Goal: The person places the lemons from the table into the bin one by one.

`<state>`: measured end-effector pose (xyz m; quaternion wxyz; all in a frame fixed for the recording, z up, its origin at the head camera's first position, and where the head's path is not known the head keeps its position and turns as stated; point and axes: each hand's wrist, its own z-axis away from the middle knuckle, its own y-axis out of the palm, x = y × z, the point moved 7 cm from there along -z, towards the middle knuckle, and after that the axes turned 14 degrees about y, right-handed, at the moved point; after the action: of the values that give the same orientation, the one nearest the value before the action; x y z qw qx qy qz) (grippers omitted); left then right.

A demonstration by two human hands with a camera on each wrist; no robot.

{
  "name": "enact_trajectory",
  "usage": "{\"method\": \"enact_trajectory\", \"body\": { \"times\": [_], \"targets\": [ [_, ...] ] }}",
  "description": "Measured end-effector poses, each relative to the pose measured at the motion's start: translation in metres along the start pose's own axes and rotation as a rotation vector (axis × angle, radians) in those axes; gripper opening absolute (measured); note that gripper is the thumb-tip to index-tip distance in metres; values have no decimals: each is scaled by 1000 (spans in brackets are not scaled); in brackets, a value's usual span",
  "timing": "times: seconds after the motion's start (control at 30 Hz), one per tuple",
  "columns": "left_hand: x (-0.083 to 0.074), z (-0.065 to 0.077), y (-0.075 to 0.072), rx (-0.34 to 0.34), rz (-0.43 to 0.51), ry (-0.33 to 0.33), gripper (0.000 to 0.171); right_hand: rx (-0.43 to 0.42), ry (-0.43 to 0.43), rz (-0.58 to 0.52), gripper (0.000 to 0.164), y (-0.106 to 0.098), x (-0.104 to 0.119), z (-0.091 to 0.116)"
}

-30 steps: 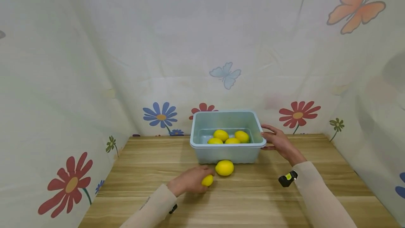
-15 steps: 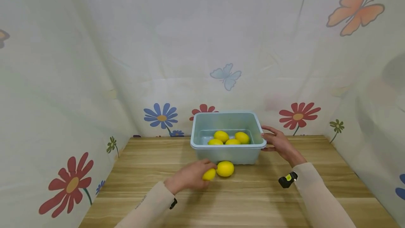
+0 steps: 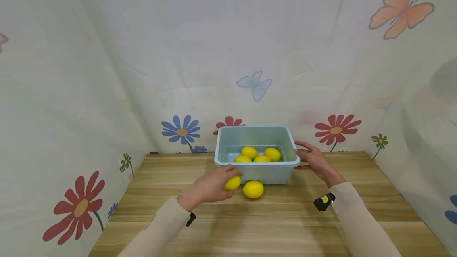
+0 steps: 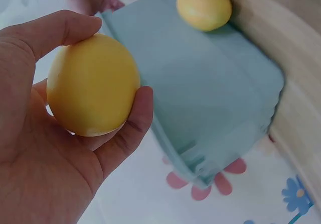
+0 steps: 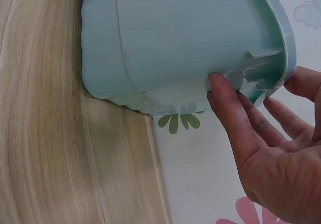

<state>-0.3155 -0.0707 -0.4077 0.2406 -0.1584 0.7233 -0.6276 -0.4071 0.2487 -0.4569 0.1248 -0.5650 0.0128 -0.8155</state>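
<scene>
A yellow lemon (image 3: 233, 183) is in my left hand (image 3: 210, 185), raised in front of the bin's left front corner. The left wrist view shows fingers and thumb curved round that lemon (image 4: 94, 86). My right hand (image 3: 315, 162) holds the right end of the pale blue plastic bin (image 3: 257, 173), with digits at the rim and against the wall below it (image 5: 175, 48). Several lemons (image 3: 249, 153) lie inside the bin. Another lemon (image 3: 253, 189) rests on the table close to the bin's front wall.
The wood-grain table (image 3: 285, 225) carries the bin near its back edge. A white curtain (image 3: 200, 50) printed with flowers and butterflies stands behind and on both sides. Each wrist wears a small black device (image 3: 324, 201).
My left hand has lifted its lemon from the table and moved it up and forward, toward the bin's front rim. My right hand and the bin have stayed in place.
</scene>
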Motion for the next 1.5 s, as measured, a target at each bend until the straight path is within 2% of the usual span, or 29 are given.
{"method": "enact_trajectory", "body": {
  "times": [0.2,0.47,0.7,0.93,1.13,1.33,1.5],
  "targets": [
    [-1,-2,-24,-54,-10,7,52,5,-1,8,66,1,1,0],
    [5,-11,-43,-90,6,2,52,7,10,1,65,2,-1,-2],
    [19,-19,-54,-89,-5,-58,54,3,-11,7,66,4,-4,-3],
    [32,-32,-65,-100,0,-87,54,1,-13,-1,68,2,-4,-2],
    [44,-43,-69,-91,17,-131,57,4,-12,5,68,2,-4,-2],
    [55,-54,-74,-106,15,-158,58,-1,-8,2,66,1,-2,-2],
    [63,-65,-81,-121,52,-183,59,4,-12,13,66,0,0,-1]
  ]
}}
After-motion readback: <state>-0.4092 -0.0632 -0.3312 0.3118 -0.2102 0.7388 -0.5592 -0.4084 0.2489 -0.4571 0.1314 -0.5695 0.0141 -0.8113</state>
